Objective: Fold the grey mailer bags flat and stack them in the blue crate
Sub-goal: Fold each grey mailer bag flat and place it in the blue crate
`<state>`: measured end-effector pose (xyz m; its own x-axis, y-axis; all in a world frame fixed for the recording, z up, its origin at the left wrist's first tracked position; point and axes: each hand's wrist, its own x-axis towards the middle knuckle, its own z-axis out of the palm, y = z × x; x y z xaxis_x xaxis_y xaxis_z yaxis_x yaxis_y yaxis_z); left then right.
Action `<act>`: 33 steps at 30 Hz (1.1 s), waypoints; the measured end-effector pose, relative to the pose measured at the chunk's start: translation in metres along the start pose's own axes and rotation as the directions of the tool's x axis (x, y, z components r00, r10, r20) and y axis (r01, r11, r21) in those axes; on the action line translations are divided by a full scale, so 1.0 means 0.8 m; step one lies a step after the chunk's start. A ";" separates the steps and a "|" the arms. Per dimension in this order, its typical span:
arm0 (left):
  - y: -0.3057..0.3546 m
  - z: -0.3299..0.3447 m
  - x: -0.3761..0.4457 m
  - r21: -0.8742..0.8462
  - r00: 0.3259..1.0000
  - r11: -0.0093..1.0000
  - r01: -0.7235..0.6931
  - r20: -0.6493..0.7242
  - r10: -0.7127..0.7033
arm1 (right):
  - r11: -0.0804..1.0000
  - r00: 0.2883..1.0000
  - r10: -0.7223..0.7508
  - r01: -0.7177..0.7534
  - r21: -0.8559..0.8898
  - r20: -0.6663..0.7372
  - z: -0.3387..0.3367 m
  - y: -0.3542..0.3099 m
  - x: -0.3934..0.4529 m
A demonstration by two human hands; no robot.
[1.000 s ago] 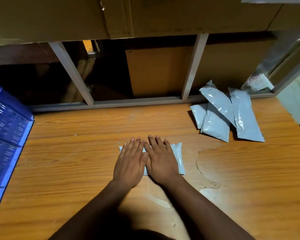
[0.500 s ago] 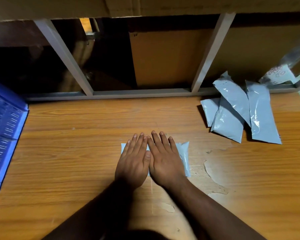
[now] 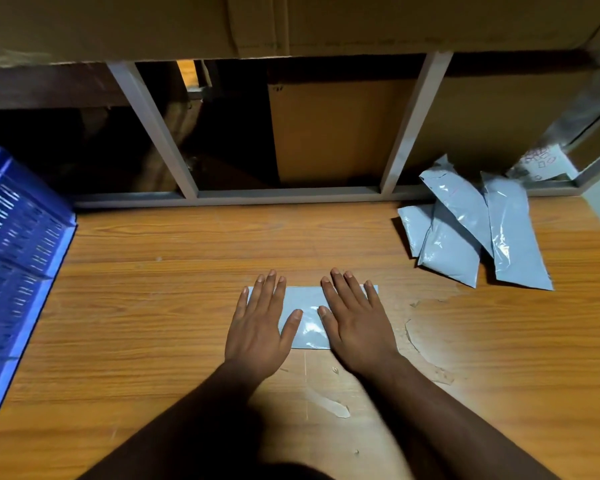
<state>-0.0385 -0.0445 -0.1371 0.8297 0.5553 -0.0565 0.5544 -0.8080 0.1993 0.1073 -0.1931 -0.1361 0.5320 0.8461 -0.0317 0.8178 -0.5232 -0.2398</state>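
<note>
A folded grey mailer bag (image 3: 308, 317) lies flat on the wooden table (image 3: 153, 323) in front of me. My left hand (image 3: 260, 323) presses its left end with straight fingers. My right hand (image 3: 355, 323) presses its right end the same way. A strip of the bag shows between the two hands. A loose pile of several grey mailer bags (image 3: 471, 226) lies at the back right of the table. The blue crate (image 3: 18, 258) stands at the table's left edge, only partly in view.
A grey metal frame (image 3: 291, 194) runs along the table's back edge, with cardboard boxes (image 3: 336, 133) behind and above it. A clear bag with printed paper (image 3: 542, 164) sits in the back right corner. The table surface has chipped laminate (image 3: 426, 355) right of my right hand.
My hands were side by side on the middle of the bag. They have slid apart to its two ends, uncovering the middle of the bag.
</note>
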 end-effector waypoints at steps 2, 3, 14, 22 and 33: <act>0.000 0.001 0.001 0.010 1.000 1.000 0.017 0.004 -0.017 | 0.999 1.000 0.026 -0.026 0.029 0.000 0.003 0.007 -0.004; 0.002 0.002 0.002 0.017 1.000 1.000 0.021 0.010 -0.021 | 0.999 0.999 0.034 -0.034 0.035 0.000 0.004 0.007 -0.004; 0.002 0.009 0.005 -0.019 0.998 0.999 -0.045 -0.044 0.044 | 0.998 0.999 0.053 -0.053 0.036 -0.008 0.008 0.002 0.002; 0.010 -0.011 0.003 -0.021 1.000 1.000 0.013 0.022 -0.013 | 0.996 0.994 0.075 -0.079 0.052 0.078 -0.006 -0.003 0.009; 0.003 0.005 0.012 -0.070 0.991 0.989 -0.128 -0.036 0.126 | 0.998 1.000 -0.007 0.008 0.063 -0.020 0.011 -0.053 0.022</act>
<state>-0.0288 -0.0414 -0.1412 0.8901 0.4557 0.0040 0.4375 -0.8569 0.2726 0.0803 -0.1554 -0.1347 0.5306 0.8476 -0.0104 0.8067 -0.5087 -0.3006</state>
